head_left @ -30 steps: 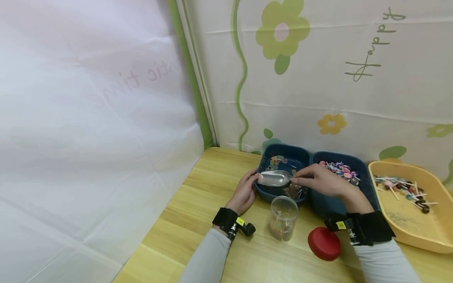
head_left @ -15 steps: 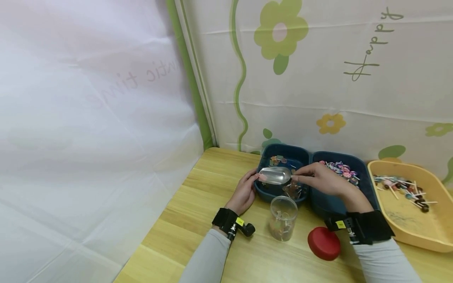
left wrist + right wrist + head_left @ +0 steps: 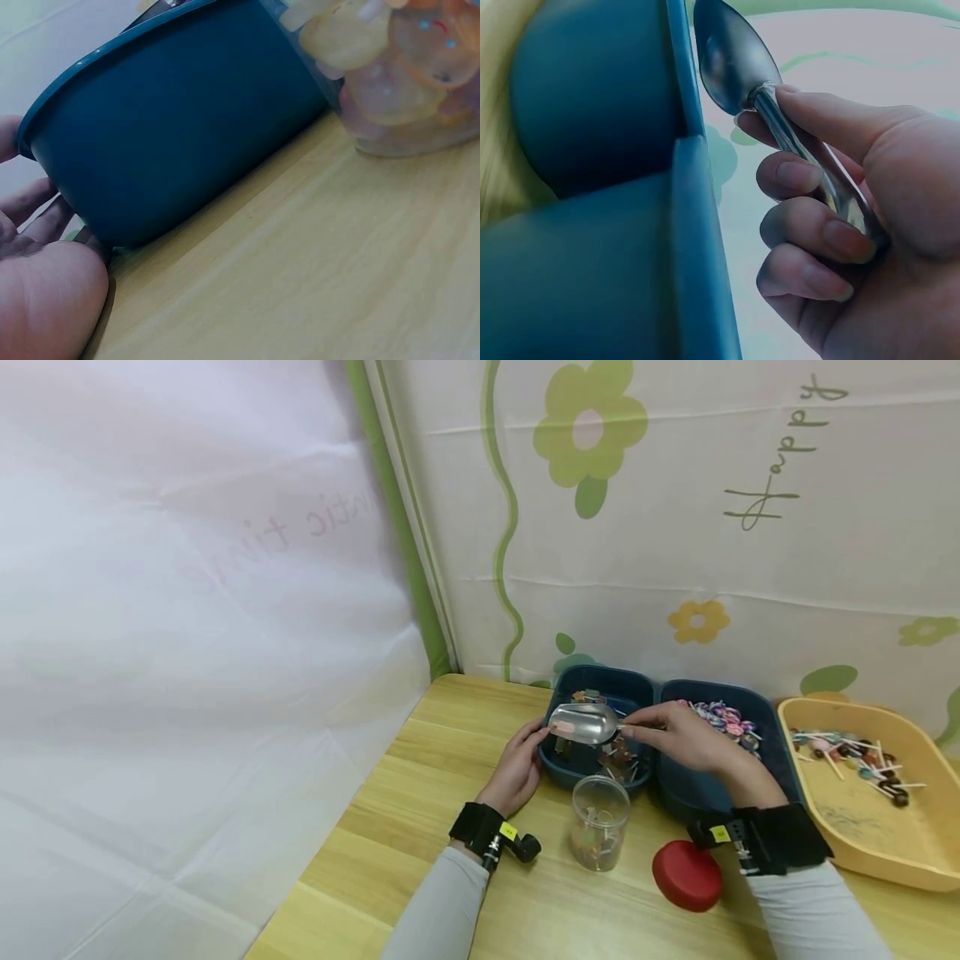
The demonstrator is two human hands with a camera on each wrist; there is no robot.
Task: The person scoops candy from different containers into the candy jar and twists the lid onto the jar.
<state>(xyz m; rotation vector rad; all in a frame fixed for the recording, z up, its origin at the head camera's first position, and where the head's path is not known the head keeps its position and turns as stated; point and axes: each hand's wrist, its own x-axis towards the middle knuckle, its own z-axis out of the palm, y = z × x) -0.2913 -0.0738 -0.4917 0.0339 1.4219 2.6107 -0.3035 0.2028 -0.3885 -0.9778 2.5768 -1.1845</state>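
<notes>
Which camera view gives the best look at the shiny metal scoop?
The head view: the whole shiny metal scoop shows above the dark blue tray, candy inside, held by the right hand. The right wrist view shows only its handle and underside. The left wrist view misses it.

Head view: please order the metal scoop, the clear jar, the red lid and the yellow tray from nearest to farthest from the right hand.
1. The metal scoop: the right hand grips its handle, above the left blue bin.
2. The clear jar: in front of that bin, to the hand's lower left.
3. The red lid: on the table beside the right wrist.
4. The yellow tray: at the far right.
</notes>
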